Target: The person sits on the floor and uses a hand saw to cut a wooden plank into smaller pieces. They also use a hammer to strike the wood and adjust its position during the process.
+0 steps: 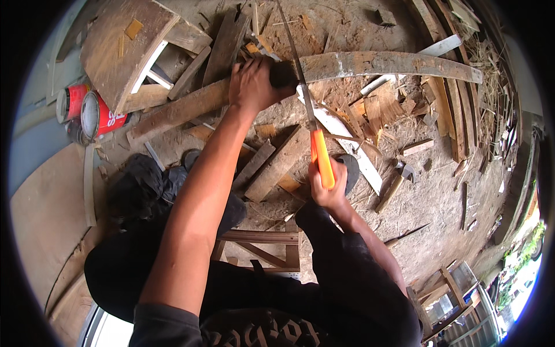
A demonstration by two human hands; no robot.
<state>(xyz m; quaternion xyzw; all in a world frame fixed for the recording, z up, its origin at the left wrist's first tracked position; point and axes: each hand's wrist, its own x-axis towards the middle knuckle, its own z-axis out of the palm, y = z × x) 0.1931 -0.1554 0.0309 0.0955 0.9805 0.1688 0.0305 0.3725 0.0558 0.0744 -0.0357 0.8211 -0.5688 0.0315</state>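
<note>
Hammer (389,195): lying on the ground (430,199); landmark for the places below.
Plank (393,65): long weathered wood, beyond the hammer as the person looks down, one end well to the hammer's left, the other to its right; the bow in its outline may owe to the lens.
Plank, handling: judged stiff and fairly heavy, its dry, rough face giving good friction and perhaps splinters; best held over both edges, clear of the saw, as a long end may tip.
Left hand (252,85): beyond the hammer and to its left, fingers curled over the plank; a dark patch (283,74) beside the thumb cannot be identified.
Saw (309,110): left of the hammer, its narrow blade (306,99) reaching away across the plank; whether the teeth touch wood cannot be told.
Right hand (336,195): left of the hammer, fingers wrapped around the orange handle (324,159).
Saw, handling: judged light, with a thin, springy blade likely to flex; the handle is the safe hold.
</note>
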